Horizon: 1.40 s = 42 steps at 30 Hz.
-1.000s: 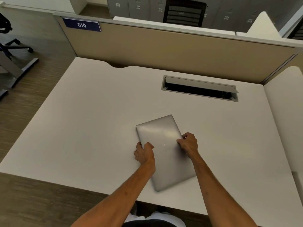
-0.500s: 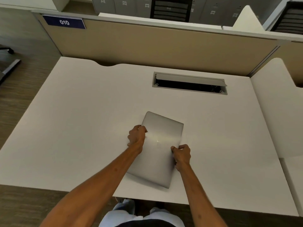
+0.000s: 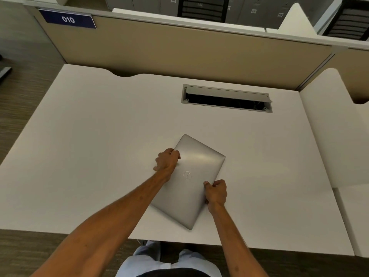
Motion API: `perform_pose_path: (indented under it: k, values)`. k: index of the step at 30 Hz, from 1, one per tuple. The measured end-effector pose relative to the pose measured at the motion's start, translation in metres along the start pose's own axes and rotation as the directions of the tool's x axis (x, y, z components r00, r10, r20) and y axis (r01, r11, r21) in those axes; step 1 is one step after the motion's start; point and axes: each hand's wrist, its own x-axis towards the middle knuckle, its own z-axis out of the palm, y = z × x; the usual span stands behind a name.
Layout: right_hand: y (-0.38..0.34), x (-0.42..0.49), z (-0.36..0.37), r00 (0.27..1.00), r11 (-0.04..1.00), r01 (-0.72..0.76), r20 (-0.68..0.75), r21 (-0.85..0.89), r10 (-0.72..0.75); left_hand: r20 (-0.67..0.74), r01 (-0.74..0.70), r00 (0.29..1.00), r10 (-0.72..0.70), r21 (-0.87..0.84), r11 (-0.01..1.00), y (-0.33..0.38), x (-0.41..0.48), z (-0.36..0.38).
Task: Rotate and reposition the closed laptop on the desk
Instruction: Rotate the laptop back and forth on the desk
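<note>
A closed silver laptop (image 3: 196,172) with a round logo on its lid lies flat on the white desk (image 3: 89,148), near the front edge. It sits askew, its long axis running from near left to far right. My left hand (image 3: 166,159) grips its left long edge toward the far end. On the right long edge my right hand (image 3: 216,191) holds it, thumb on the lid. My left forearm hides the laptop's near left corner.
An open cable hatch (image 3: 226,98) is set into the desk behind the laptop. A beige partition (image 3: 179,48) with a blue "010" sign (image 3: 67,19) closes the far side. A white side panel (image 3: 337,124) stands at the right. My knees show below the front edge.
The laptop has turned clockwise between my hands, its far end swinging from left to right. My left hand moved forward along the left edge; my right hand came back toward me.
</note>
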Motion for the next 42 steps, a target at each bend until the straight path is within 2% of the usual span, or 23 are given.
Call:
perform_pose_path:
  k: [4, 9, 13, 15, 17, 20, 22, 24, 26, 30, 37, 42]
  values:
    - [0.001, 0.003, 0.000, 0.999, 0.996, 0.051, -0.010, -0.072, -0.052, 0.010, -0.017, 1.000, 0.017, 0.041, 0.999, -0.004, 0.007, -0.001]
    - [0.002, 0.014, -0.012, 0.987, 0.974, 0.144, 0.097, -0.175, -0.128, 0.037, -0.046, 0.998, 0.045, 0.028, 0.999, -0.025, 0.026, 0.005]
    - [-0.023, 0.009, -0.027, 0.928, 0.894, 0.364, 0.024, -0.262, -0.371, 0.003, -0.075, 0.997, 0.075, 0.001, 0.997, -0.035, -0.002, -0.002]
    - [-0.043, 0.012, -0.031, 0.836, 0.779, 0.517, 0.011, -0.354, -0.549, -0.116, -0.104, 0.988, 0.101, -0.025, 0.994, -0.048, -0.021, -0.003]
    - [-0.064, 0.020, -0.029, 0.751, 0.648, 0.621, 0.099, -0.442, -0.652, -0.263, -0.102, 0.962, 0.069, -0.111, 0.989, -0.070, -0.036, -0.003]
    - [-0.092, 0.029, -0.018, 0.660, 0.472, 0.725, 0.306, -0.502, -0.686, -0.379, -0.075, 0.925, -0.038, -0.279, 0.957, -0.100, -0.053, 0.000]
    - [-0.105, 0.034, -0.008, 0.577, 0.303, 0.781, 0.444, -0.546, -0.685, -0.389, -0.056, 0.916, -0.102, -0.374, 0.926, -0.117, -0.062, 0.003]
    - [-0.115, 0.039, 0.001, 0.539, 0.205, 0.794, 0.507, -0.573, -0.673, -0.370, -0.014, 0.911, -0.184, -0.473, 0.881, -0.126, -0.069, 0.006]
    - [-0.122, 0.044, 0.008, 0.560, 0.211, 0.777, 0.499, -0.593, -0.661, -0.325, 0.039, 0.909, -0.263, -0.560, 0.828, -0.131, -0.074, 0.010]
    - [-0.130, 0.058, 0.018, 0.627, 0.228, 0.723, 0.481, -0.652, -0.613, -0.277, 0.074, 0.906, -0.320, -0.640, 0.765, -0.132, -0.087, 0.024]
    - [-0.133, 0.074, 0.017, 0.668, 0.246, 0.709, 0.518, -0.661, -0.534, -0.215, 0.191, 0.847, -0.486, -0.731, 0.655, -0.119, -0.093, 0.041]
    - [-0.133, 0.072, 0.018, 0.718, 0.396, 0.689, 0.495, -0.608, -0.490, -0.194, 0.229, 0.804, -0.562, -0.771, 0.594, -0.110, -0.089, 0.039]
